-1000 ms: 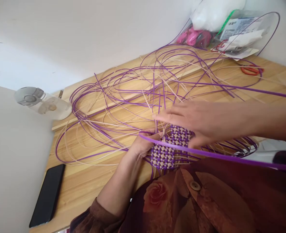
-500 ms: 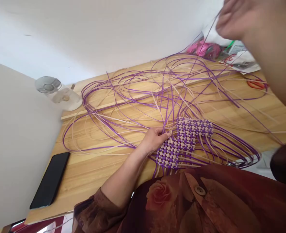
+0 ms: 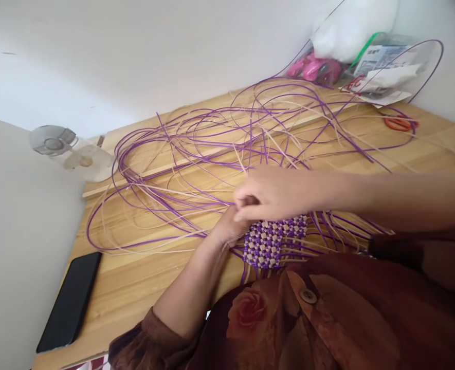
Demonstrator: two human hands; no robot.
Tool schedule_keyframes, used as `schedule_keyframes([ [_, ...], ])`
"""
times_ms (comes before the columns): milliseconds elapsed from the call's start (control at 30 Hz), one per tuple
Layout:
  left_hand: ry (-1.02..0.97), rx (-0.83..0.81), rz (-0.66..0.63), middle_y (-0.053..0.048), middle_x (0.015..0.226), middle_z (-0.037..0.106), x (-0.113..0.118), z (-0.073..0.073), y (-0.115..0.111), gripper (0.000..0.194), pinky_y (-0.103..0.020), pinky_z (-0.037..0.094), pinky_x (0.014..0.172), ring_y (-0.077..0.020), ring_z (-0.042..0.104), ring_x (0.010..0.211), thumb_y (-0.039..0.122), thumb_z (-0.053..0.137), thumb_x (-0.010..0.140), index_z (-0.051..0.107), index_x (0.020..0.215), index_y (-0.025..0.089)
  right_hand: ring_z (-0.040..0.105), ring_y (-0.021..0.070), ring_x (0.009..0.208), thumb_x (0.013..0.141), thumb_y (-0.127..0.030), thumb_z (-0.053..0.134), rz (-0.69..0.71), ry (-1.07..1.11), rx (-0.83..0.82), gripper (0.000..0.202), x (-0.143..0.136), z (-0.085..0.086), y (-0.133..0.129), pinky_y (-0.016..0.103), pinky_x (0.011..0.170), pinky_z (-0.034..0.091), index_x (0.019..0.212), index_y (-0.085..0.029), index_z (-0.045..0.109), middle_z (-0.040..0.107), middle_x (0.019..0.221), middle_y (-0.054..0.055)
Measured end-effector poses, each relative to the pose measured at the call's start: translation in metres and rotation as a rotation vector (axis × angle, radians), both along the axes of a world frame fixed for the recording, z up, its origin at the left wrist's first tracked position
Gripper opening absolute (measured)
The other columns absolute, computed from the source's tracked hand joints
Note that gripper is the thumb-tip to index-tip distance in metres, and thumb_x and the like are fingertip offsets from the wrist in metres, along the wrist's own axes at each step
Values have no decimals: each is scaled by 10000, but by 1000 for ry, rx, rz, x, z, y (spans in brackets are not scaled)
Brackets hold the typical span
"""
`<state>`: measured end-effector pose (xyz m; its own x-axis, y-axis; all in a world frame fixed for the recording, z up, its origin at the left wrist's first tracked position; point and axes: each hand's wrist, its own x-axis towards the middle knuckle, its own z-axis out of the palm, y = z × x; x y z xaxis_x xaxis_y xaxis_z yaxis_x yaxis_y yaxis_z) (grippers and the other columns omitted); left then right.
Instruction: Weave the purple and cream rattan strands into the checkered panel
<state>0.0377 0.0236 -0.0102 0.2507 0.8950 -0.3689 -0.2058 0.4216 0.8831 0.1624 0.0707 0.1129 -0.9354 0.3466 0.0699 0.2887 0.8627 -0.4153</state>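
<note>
Since half a second ago our right hand [image 3: 277, 192] has come down from high at the upper right and now lies across the upper edge of the woven mat [image 3: 268, 244], fingers curled in a loose fist at the mat's left corner. We think the fingertips pinch a purple strip there, but the spot is blurred and we cannot say for sure. Our left hand [image 3: 229, 228] sits where it was, pressed against the mat's left edge just under the right hand's knuckles; the two hands touch or nearly touch. Its fingers are hidden beneath the right hand, so we cannot tell whether they grip anything.

The mat, a checker weave of purple and pale strips, lies flat at the near edge of the wooden table [image 3: 142, 288], close to our chest, with its right part covered by the right forearm. Loose strips [image 3: 196, 139] fan out from it and loop in big coils across the table.

A black phone [image 3: 71, 303] lies at the table's left near corner, well apart from the hands. A clear bottle [image 3: 71, 151] lies at the far left by the white wall. Orange scissors [image 3: 400, 123] and a plastic bag [image 3: 369, 56] of supplies sit at the far right.
</note>
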Motion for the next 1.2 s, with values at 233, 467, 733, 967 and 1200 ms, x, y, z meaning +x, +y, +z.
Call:
schedule_keyframes([
  [233, -58, -83, -84, -32, 624, 659, 1, 4, -2, 348, -253, 416, 585, -130, 571, 553, 365, 820, 577, 708, 786, 111, 613, 130, 840, 890, -222, 568, -331, 354, -58, 174, 75, -96, -30, 248, 790, 454, 1017, -193, 683, 686, 909, 32],
  [467, -68, -84, -72, -21, 603, 649, -1, 1, 0, 337, -250, 419, 585, -117, 552, 532, 356, 840, 553, 706, 744, 114, 582, 145, 888, 905, -124, 469, -117, 393, -39, 210, 66, -103, -33, 272, 806, 461, 987, -164, 658, 629, 957, 71],
  [733, -29, -94, -45, -29, 614, 647, 0, 1, 1, 394, -262, 431, 579, -118, 550, 521, 392, 850, 527, 690, 749, 108, 526, 98, 622, 887, -231, 569, -473, 559, -235, 83, 61, -102, -46, 227, 607, 439, 892, -165, 620, 584, 713, 1],
  [967, -34, -116, -55, -27, 621, 647, 0, 2, 1, 387, -267, 429, 580, -124, 557, 533, 399, 845, 539, 680, 738, 111, 591, 156, 816, 825, -171, 610, -298, 575, -96, 156, 72, -109, -50, 286, 749, 496, 974, -160, 652, 628, 909, 78],
  [1200, -25, -73, -50, -7, 584, 610, -2, 0, 2, 346, -244, 407, 565, -108, 536, 534, 375, 836, 565, 660, 696, 107, 568, 158, 854, 860, -160, 588, -231, 593, -39, 52, 64, -113, -51, 296, 798, 471, 869, -160, 639, 621, 872, 76],
])
